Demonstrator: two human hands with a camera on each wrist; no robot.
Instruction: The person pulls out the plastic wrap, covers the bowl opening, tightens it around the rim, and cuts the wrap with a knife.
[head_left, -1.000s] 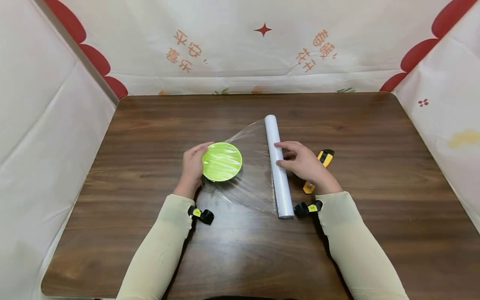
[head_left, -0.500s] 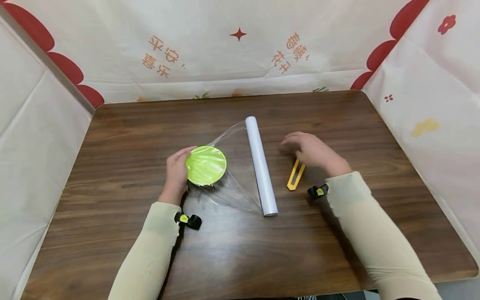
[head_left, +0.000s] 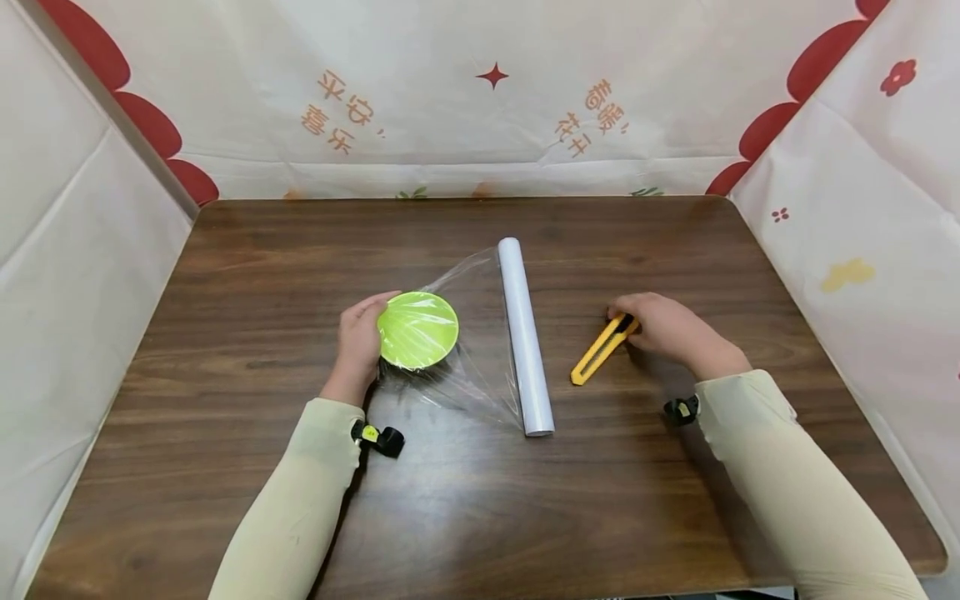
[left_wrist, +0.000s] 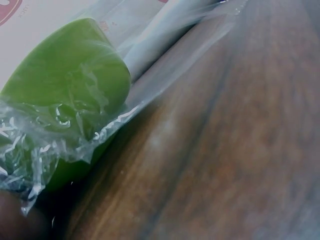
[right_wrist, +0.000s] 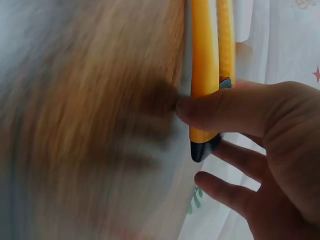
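Observation:
My left hand (head_left: 358, 340) holds a light green bowl (head_left: 417, 330) by its left side. Clear plastic wrap (head_left: 480, 350) lies over the bowl and stretches right to a white roll (head_left: 527, 337). In the left wrist view the film bunches in wrinkles (left_wrist: 60, 135) along the bowl's lower side. On the right, my right hand (head_left: 667, 327) grips a yellow utility knife (head_left: 600, 352) by its black-tipped end. The right wrist view shows thumb (right_wrist: 225, 107) and fingers pinching the knife (right_wrist: 204, 60), its other end pointing away from the hand.
A dark wooden table (head_left: 285, 242) bears everything. White printed cloth (head_left: 420, 100) rises behind it and at both sides. Each wrist wears a small black camera, such as the left one (head_left: 381, 439).
My right hand has left the roll, moved right and picked up the utility knife. My left hand still holds the bowl. The head view has shifted a little.

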